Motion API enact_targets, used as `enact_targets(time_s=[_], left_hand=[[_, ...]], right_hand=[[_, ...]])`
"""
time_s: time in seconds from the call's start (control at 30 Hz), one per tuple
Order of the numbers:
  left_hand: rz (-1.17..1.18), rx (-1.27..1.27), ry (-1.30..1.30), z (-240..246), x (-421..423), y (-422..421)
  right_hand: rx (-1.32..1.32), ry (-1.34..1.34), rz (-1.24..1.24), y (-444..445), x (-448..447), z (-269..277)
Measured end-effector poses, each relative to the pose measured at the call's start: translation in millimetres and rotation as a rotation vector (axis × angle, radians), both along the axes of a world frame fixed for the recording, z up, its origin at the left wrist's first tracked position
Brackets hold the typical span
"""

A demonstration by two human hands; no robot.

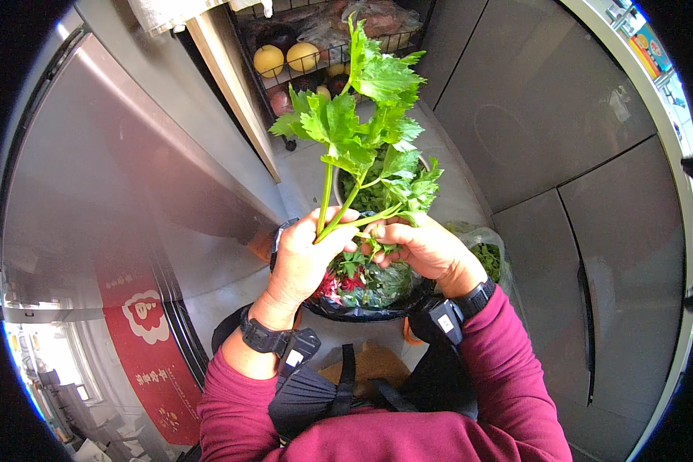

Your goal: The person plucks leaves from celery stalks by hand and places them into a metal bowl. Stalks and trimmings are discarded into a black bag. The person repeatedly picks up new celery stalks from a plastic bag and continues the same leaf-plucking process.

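My left hand [306,245] is closed around the lower ends of several green leafy celery stalks [343,218], whose leaves fan upward and to the right. With thumb and fingertips, my right hand [421,248] pinches a small leafy celery sprig [376,243] beside the stalks. Whether that sprig is still joined to a stalk is hidden by the fingers. Below both hands stands a bin lined with a black plastic bag [352,316], holding green leaves, clear plastic and something red. Past it, partly covered by the held leaves, a round container [337,187] contains more cut greens.
A clear plastic bag of greens [485,254] rests on the floor at right. Grey cabinet fronts [531,104] rise on the right, a refrigerator door [104,173] on the left. A black wire rack [260,81] with yellow fruit [268,61] stands ahead.
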State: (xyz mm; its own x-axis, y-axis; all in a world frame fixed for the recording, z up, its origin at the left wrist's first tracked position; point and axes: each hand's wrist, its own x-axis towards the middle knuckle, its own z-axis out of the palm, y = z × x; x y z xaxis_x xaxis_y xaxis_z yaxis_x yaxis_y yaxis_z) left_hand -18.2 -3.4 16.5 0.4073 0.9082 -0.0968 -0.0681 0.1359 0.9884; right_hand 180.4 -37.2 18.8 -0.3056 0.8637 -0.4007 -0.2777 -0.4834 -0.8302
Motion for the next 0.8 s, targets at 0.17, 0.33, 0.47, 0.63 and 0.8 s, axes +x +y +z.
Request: enact_targets(time_s=[0.17, 0.33, 0.47, 0.63, 0.8], left_hand=[[-0.047, -0.035, -0.025, 1.5, -4.2, 0.2], [-0.059, -0.082, -0.065, 4.9, -5.4, 0.6], [-0.085, -0.085, -0.076, 7.4, -8.4, 2.0], [-0.106, -0.090, -0.101, 9.5, -10.5, 2.9], [-0.111, -0.086, -0.139, 8.9, -10.4, 1.5]], right_hand=[[-0.038, 0.122, 0.061, -0.7, 2.8, 1.0], [-0.033, 0.229, 0.093, -2.0, -1.4, -2.6], [-0.019, 0.329, 0.130, 0.5, -4.8, -3.2], [-0.051, 0.305, 0.183, 2.2, -8.2, 0.8], [-0.061, 0.351, 0.242, 1.5, -6.7, 1.2]])
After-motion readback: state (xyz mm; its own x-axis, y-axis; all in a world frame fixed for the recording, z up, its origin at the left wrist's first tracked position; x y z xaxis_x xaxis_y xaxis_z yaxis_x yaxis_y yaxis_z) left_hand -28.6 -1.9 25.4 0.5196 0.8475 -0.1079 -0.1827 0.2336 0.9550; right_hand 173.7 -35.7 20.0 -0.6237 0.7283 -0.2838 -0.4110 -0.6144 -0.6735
